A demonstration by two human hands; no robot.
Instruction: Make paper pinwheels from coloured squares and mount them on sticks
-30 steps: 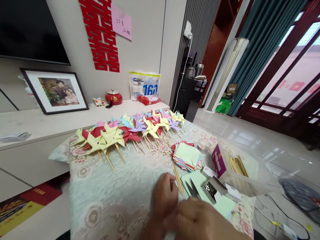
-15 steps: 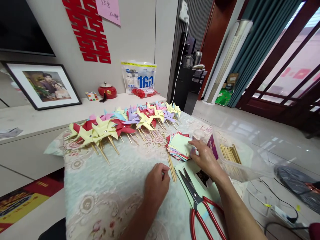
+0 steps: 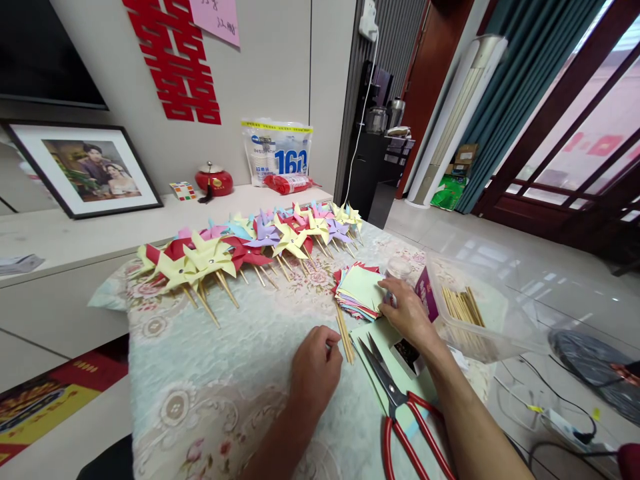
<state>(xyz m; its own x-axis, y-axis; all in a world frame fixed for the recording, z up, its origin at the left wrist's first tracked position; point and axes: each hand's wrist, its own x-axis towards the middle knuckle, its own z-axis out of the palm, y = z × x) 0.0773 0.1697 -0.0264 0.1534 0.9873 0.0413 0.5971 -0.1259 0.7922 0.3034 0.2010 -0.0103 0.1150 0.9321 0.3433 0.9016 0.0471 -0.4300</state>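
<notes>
Head view: right hand point(image 3: 407, 313) rests fingers together on the paper stack point(image 3: 361, 291) (light, floppy; lift one corner); left hand point(image 3: 315, 370) curls closed beside the sticks point(image 3: 344, 335).

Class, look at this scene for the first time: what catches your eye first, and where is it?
A long row of colourful paper pinwheels on sticks crosses the far side of the cloth-covered table. Nearer, the right hand rests on a stack of coloured paper squares, and red-handled scissors lie open beside the left hand.
</notes>
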